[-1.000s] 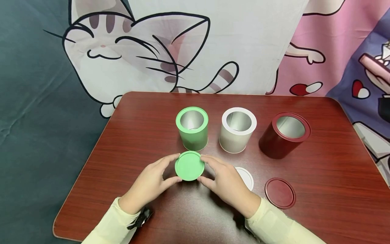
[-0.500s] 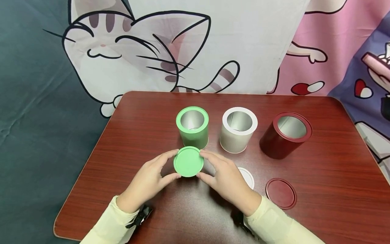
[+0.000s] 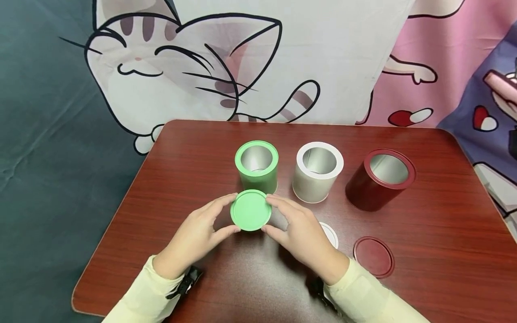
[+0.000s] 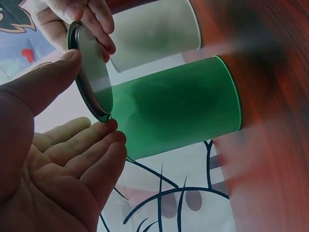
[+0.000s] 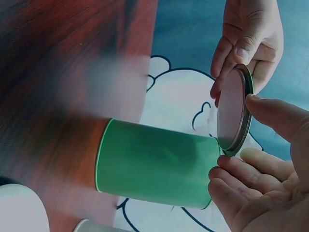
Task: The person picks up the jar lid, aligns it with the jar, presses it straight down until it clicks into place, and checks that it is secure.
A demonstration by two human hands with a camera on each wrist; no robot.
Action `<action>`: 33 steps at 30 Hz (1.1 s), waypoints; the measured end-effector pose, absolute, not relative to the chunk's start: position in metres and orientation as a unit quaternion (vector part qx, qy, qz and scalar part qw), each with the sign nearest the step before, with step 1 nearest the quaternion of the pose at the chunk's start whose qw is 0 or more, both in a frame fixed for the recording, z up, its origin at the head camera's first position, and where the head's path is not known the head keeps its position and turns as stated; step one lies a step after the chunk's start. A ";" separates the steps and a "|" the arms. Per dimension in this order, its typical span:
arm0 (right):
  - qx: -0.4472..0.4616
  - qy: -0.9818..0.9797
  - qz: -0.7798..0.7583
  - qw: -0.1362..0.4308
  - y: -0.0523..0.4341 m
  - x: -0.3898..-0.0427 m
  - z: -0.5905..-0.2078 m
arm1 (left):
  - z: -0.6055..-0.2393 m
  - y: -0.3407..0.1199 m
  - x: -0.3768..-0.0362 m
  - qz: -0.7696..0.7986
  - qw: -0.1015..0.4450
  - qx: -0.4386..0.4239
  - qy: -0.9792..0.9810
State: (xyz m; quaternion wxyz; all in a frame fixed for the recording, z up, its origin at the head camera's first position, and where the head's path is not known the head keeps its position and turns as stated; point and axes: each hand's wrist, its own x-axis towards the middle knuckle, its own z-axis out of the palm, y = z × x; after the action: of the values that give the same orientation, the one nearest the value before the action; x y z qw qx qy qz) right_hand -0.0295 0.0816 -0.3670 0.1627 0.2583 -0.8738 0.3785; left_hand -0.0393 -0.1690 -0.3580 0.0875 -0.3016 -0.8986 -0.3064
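Both hands are holding the green lid (image 3: 250, 210) between them, up off the surface (image 3: 181, 166) and just in front of the green tin (image 3: 257, 168). The left hand (image 3: 198, 237) is pinching the lid's left edge, thumb on the near side and fingers (image 3: 220, 204) curling over the far rim. The right hand (image 3: 300, 235) is doing the same on the other side, fingers (image 3: 282, 206) bent round the right edge with the thumb tucked under at the near rim.

From the left wrist view, the green lid (image 4: 91, 72) is showing its silvery underside, and the left hand (image 4: 53, 159) is gripping it with the thumb at the top and the fingertips (image 4: 108, 128) at the bottom rim, while the right hand (image 4: 82, 19) is clasping the far edge. The green tin (image 4: 178, 111) is standing just behind the lid, its wall close to the rim but not clearly touching.

The right wrist view is giving the mirror of that: the green lid (image 5: 234, 108) is being held at its edge by the right hand (image 5: 260, 183), thumb and fingers (image 5: 260, 162) closing on the rim, with the left hand (image 5: 248, 41) pinching the opposite side. The green tin (image 5: 157, 164) is sitting right next to it.

The tin is standing open, in a row with a white tin (image 3: 317, 172) and a dark red tin (image 3: 379, 179) to its right, both open too. A white lid (image 3: 330, 233), partly hidden by the right hand, and a dark red lid (image 3: 373, 256) are lying flat nearer the person. Behind it all, a cat-print cloth (image 3: 181, 67) is hanging.
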 end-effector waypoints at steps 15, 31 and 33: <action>0.257 -0.872 0.379 0.172 0.083 -0.035 -0.365 | -0.359 -0.166 -0.043 -0.321 0.105 -0.300 -0.892; 0.257 -0.873 0.378 0.171 0.080 -0.044 -0.358 | -0.361 -0.167 -0.049 -0.328 0.151 -0.297 -0.884; 0.256 -0.872 0.381 0.170 0.080 -0.045 -0.358 | -0.360 -0.167 -0.049 -0.326 0.149 -0.298 -0.885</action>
State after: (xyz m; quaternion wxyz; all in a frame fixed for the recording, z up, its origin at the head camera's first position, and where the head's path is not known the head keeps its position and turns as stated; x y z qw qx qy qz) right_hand -0.0446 0.0800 -0.3578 0.1705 0.2561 -0.8718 0.3813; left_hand -0.0494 -0.1668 -0.3604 0.1493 -0.2985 -0.8846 -0.3258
